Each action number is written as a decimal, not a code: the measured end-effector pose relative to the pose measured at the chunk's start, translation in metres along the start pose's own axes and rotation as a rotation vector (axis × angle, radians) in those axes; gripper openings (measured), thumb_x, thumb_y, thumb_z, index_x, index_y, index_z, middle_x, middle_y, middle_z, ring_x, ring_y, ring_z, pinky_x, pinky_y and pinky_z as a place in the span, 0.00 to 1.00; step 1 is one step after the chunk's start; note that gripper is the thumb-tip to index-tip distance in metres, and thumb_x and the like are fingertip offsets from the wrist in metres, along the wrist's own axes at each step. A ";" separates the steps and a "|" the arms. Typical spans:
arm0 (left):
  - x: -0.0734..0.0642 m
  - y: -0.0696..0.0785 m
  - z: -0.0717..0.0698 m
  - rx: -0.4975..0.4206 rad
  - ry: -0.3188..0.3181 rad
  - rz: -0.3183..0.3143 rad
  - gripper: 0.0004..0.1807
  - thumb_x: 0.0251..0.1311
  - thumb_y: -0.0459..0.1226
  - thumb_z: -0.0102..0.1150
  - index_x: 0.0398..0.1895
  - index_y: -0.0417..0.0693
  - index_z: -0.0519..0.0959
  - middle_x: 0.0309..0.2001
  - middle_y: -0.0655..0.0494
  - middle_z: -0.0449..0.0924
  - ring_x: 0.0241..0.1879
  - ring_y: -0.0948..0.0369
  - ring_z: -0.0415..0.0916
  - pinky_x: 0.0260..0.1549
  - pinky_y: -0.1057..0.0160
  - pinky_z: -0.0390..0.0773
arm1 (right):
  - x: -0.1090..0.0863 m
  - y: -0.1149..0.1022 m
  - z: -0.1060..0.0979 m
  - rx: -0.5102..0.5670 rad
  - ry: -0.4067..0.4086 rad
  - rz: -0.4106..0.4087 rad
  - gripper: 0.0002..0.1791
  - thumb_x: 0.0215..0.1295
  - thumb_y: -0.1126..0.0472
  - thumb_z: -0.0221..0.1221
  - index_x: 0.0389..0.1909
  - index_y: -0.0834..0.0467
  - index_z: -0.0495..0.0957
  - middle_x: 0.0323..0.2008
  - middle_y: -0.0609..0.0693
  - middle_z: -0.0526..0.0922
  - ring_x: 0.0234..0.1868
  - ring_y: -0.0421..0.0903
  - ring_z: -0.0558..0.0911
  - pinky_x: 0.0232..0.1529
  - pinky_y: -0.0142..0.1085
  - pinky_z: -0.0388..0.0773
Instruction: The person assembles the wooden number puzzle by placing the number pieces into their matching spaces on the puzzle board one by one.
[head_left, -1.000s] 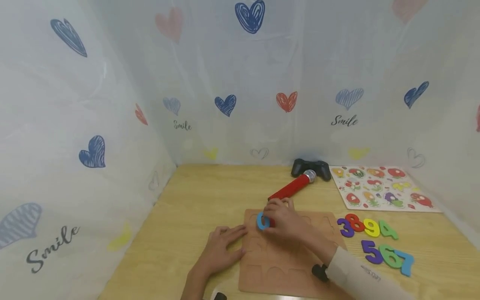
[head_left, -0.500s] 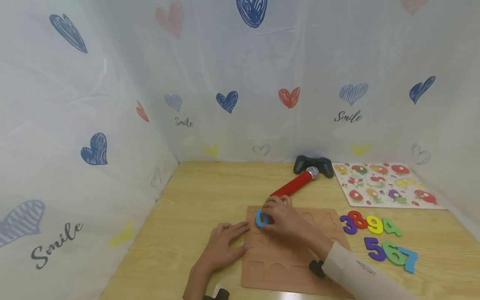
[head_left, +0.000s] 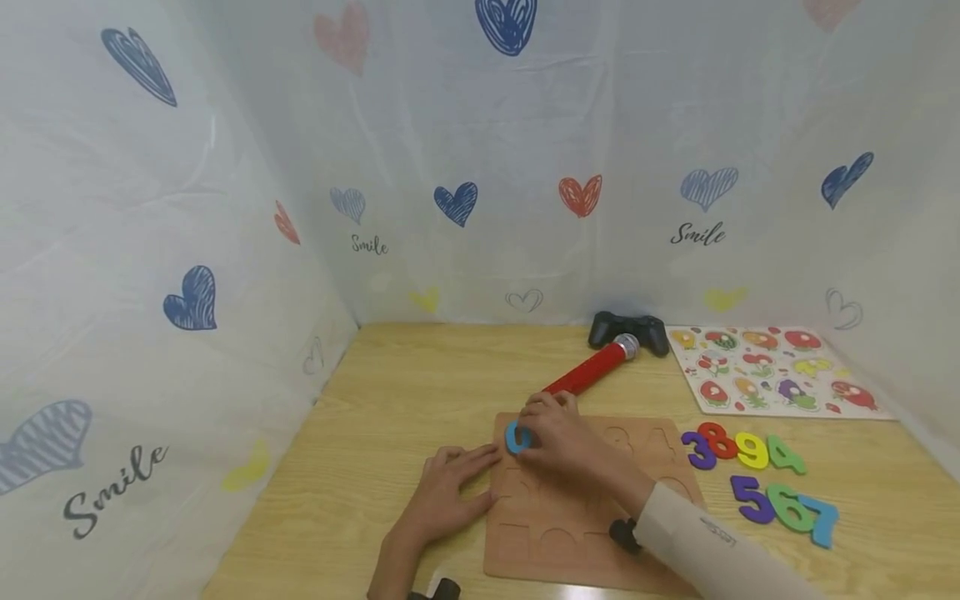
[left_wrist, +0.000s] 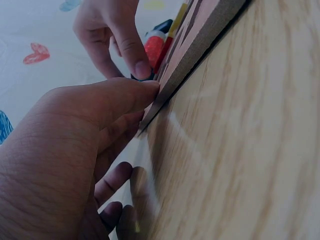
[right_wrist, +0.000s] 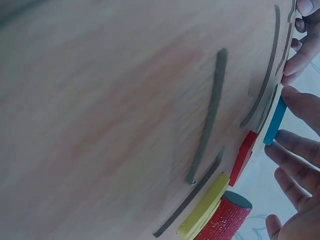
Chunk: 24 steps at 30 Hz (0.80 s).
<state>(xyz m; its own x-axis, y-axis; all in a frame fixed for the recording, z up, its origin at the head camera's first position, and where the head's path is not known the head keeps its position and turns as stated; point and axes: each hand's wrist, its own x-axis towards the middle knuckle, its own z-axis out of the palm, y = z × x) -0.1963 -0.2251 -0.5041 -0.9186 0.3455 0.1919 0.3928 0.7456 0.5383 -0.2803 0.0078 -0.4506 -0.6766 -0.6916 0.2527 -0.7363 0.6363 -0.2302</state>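
Observation:
A brown puzzle board point(head_left: 555, 550) with number-shaped recesses lies on the table. Over its far left corner, my right hand point(head_left: 566, 442) pinches a blue number zero point(head_left: 513, 439) between thumb and fingers. The right wrist view shows this blue zero point(right_wrist: 275, 122) edge-on, close at the board's surface. Beside it, a red piece point(right_wrist: 243, 157) and a yellow piece point(right_wrist: 202, 207) stand slightly proud of the board. My left hand point(head_left: 446, 496) rests at the board's left edge, fingers extended; in the left wrist view its thumb touches the board's side point(left_wrist: 175, 77).
Right of the board lie several loose numbers, among them a purple five point(head_left: 752, 500), a green six point(head_left: 787, 508) and a blue seven point(head_left: 821, 521). Behind are a red microphone point(head_left: 588, 372), a black game controller point(head_left: 628, 332) and a fruit puzzle board point(head_left: 780, 371).
My right hand has shifted slightly left with the blue zero, towards the board's corner. The left hand stays at the board's edge. The head view has tilted a little.

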 end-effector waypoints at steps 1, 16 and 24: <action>0.001 0.001 0.000 0.000 0.001 0.001 0.29 0.66 0.60 0.54 0.69 0.70 0.72 0.70 0.73 0.66 0.58 0.60 0.61 0.52 0.49 0.62 | 0.001 0.000 0.000 -0.002 0.000 0.005 0.18 0.56 0.52 0.72 0.44 0.58 0.86 0.46 0.50 0.83 0.58 0.52 0.71 0.59 0.60 0.56; -0.002 0.001 0.002 -0.003 -0.004 0.012 0.29 0.66 0.59 0.56 0.69 0.68 0.73 0.70 0.72 0.67 0.57 0.60 0.61 0.52 0.49 0.62 | 0.003 -0.001 0.010 -0.029 -0.030 0.042 0.19 0.55 0.51 0.74 0.43 0.56 0.85 0.46 0.49 0.85 0.56 0.52 0.72 0.55 0.60 0.59; 0.000 0.001 -0.001 0.003 0.019 0.026 0.29 0.65 0.57 0.58 0.69 0.67 0.74 0.70 0.70 0.68 0.57 0.60 0.61 0.50 0.50 0.62 | 0.005 -0.003 0.009 -0.022 -0.025 0.063 0.18 0.55 0.51 0.74 0.43 0.56 0.86 0.47 0.50 0.84 0.58 0.53 0.71 0.57 0.62 0.58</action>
<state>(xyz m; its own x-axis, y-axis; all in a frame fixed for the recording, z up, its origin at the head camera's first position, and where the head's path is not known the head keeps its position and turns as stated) -0.1957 -0.2252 -0.5033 -0.9087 0.3542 0.2210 0.4168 0.7383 0.5303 -0.2815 -0.0011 -0.4574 -0.7214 -0.6584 0.2148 -0.6926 0.6858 -0.2238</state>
